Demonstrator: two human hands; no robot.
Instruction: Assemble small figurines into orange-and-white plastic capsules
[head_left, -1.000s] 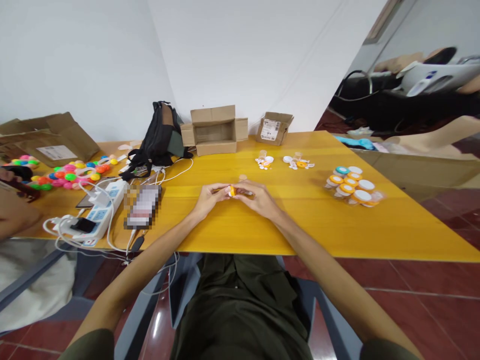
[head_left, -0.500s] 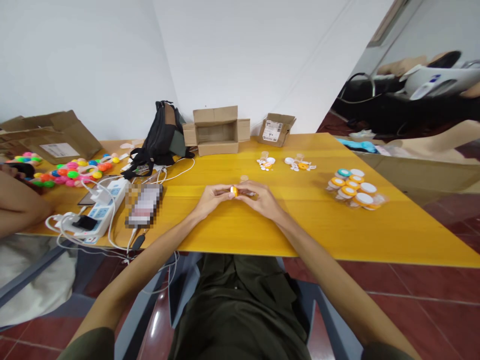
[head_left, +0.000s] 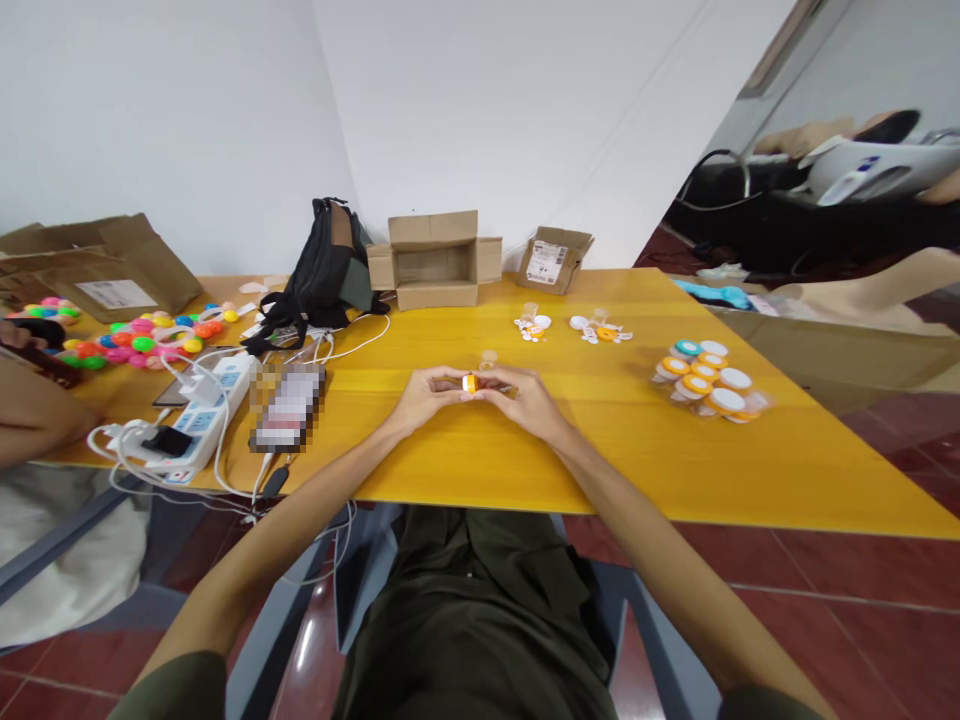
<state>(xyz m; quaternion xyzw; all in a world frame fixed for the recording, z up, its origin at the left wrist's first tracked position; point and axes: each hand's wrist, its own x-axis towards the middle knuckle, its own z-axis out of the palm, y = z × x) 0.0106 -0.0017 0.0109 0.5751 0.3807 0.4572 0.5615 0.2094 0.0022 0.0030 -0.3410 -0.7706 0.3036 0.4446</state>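
Above the middle of the table, my left hand (head_left: 424,398) and my right hand (head_left: 523,400) meet fingertip to fingertip. Pinched between them is a small orange-and-white lid (head_left: 469,384), tipped on its side. Fingers of both hands are closed on its edges and partly hide it. Just past the fingertips stands a small clear plastic cup (head_left: 489,357). Farther off, two little groups of white and orange pieces (head_left: 534,328) lie beside clear cups. To the right sits a cluster of clear jars with white, orange and green lids (head_left: 705,370).
Cardboard boxes (head_left: 437,293) and a black backpack (head_left: 330,265) stand along the back. On the left are a power strip (head_left: 206,415) with tangled cables, a phone (head_left: 291,408), colourful plastic balls (head_left: 142,343) and another person's arm (head_left: 34,405).
The lid has turned slightly between my fingertips, and its white face shows a little differently. Both hands stay in almost the same place. The other person's arm at the left has shifted slightly.
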